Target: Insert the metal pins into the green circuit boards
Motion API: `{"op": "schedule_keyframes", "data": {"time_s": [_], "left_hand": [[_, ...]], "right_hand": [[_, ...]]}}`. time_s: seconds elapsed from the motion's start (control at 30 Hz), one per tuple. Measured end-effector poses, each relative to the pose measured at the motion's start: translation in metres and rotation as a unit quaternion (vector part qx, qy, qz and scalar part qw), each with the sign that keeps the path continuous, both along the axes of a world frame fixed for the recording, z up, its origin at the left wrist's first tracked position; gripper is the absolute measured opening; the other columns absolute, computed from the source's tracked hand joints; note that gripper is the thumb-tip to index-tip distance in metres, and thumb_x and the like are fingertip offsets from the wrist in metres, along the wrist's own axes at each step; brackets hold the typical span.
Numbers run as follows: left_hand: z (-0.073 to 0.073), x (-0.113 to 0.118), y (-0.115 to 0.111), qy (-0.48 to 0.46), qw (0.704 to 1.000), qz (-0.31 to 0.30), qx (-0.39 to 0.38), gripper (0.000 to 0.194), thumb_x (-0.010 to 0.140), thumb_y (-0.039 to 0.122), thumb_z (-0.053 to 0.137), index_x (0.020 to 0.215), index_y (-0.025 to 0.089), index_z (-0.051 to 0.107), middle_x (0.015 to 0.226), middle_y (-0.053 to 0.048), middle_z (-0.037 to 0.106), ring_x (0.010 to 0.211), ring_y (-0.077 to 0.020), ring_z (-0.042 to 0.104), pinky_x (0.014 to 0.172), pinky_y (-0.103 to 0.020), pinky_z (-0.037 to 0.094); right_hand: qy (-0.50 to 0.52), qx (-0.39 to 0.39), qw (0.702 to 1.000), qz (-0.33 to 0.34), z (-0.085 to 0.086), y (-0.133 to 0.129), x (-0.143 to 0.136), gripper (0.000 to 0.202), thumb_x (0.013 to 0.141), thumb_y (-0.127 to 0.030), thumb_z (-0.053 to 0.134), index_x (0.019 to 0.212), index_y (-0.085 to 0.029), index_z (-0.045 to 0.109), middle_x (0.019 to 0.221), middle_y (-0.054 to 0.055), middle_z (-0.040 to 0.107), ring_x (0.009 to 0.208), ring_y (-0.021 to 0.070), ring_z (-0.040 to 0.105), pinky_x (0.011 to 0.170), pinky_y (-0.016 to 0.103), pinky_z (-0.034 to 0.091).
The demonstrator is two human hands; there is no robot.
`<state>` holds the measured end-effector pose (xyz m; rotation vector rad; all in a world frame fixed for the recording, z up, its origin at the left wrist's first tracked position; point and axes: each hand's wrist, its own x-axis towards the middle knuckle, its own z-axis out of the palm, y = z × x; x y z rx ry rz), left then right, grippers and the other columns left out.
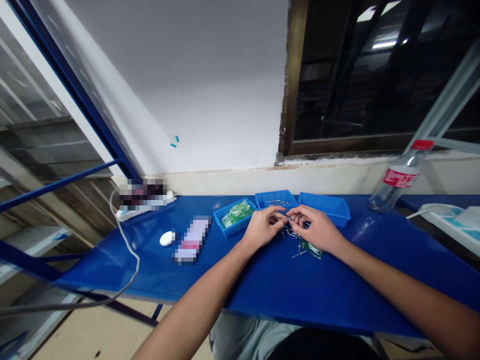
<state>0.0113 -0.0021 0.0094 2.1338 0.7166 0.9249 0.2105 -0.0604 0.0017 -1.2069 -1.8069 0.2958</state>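
My left hand (263,226) and my right hand (315,227) meet over the blue table, fingertips pinched together. Whatever small piece they grip is mostly hidden by the fingers. Beneath and between them lie several loose parts with thin metal leads (299,254). A green circuit board (312,249) rests on the table just under my right hand. To the left of my left hand stands a blue tray (229,231) with several green boards (237,213) in it. Behind the hands, a second blue tray (267,198) contains thin metal-leaded parts.
A third blue tray (330,206) sits behind my right hand. Farther right stands a red-capped bottle (400,176) near a white power strip (450,225). On the left are a blurred phone-like slab (193,240), a white oval object (167,238) and a cable (135,260) crossing the table edge.
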Motion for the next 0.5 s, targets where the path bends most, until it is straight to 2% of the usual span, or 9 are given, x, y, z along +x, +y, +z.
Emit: {"op": "schedule_keyframes", "data": {"time_s": [0.1,0.23,0.33,0.5], "left_hand": [[0.002,-0.001,-0.002,0.043,0.996,-0.019,0.078,0.031,0.095,0.034,0.066,0.122,0.02,0.07,0.113,-0.007,0.078,0.103,-0.0216,0.074,0.093,-0.032,0.058],[-0.001,-0.003,-0.002,0.134,0.973,-0.051,0.178,0.04,0.093,0.043,0.069,0.125,0.019,0.07,0.128,-0.012,0.072,0.121,-0.0277,0.066,0.109,-0.04,0.049],[-0.004,-0.004,0.001,0.186,0.961,-0.059,0.197,0.055,0.091,0.044,0.071,0.138,0.017,0.063,0.132,-0.014,0.07,0.121,-0.0294,0.065,0.108,-0.041,0.049],[-0.005,-0.005,0.004,0.206,0.957,-0.06,0.196,0.045,0.095,0.033,0.067,0.138,0.019,0.064,0.129,-0.011,0.072,0.117,-0.0276,0.067,0.104,-0.04,0.05]], "right_hand": [[-0.068,0.075,0.994,-0.03,0.008,0.002,0.01,0.018,0.094,-0.022,0.057,0.105,-0.023,0.071,0.097,0.006,0.069,0.079,0.0203,0.065,0.074,0.035,0.056],[-0.137,0.141,0.971,-0.138,0.008,0.013,0.036,0.019,0.095,-0.022,0.055,0.107,-0.023,0.07,0.102,0.009,0.07,0.1,0.0272,0.067,0.092,0.042,0.053],[-0.199,0.113,0.955,-0.188,0.0,0.022,0.054,0.019,0.096,-0.023,0.053,0.106,-0.021,0.069,0.104,0.01,0.071,0.102,0.0299,0.066,0.093,0.044,0.052],[-0.238,0.048,0.951,-0.189,-0.009,0.027,0.064,0.023,0.097,-0.026,0.05,0.103,-0.021,0.072,0.102,0.009,0.076,0.098,0.0296,0.069,0.088,0.043,0.052]]}}
